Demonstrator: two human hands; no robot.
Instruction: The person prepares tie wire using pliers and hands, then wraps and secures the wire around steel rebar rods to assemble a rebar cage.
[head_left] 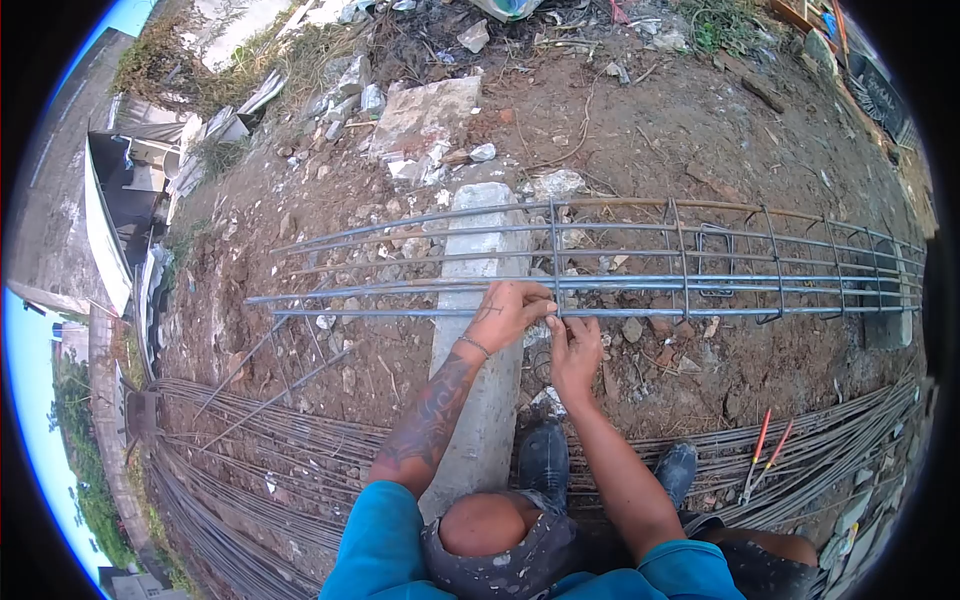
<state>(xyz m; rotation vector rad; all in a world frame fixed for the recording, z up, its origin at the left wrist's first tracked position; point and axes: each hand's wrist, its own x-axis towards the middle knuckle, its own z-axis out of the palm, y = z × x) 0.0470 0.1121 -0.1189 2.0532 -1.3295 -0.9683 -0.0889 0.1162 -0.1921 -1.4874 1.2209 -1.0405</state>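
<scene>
Rebar cage (725, 281) lies L-R across concrete post (475, 420), near post's far end; closed-up length w/ wire rings runs off to R of post, bare bar ends stick out L. Second block (885, 330) under cage, well R of post.

L hand (510, 315): over post's R edge, on nearest bars, fingers curled, part closed, fingertips at first ring R of post. R hand (577, 362): just R of post, fingers part bent, tips up at same ring, close to L fingertips. Any tie wire in either: too small to tell.

Sq. wire loop (715, 262) R of post, seen thru cage bars. Loose rods (255, 420) on ground both sides of post's near part. Red-handled cutters (763, 433) on rods, well R of post. Boots (543, 460) R of post. Flat slab (430, 115) beyond post, slightly L, amid rubble.
</scene>
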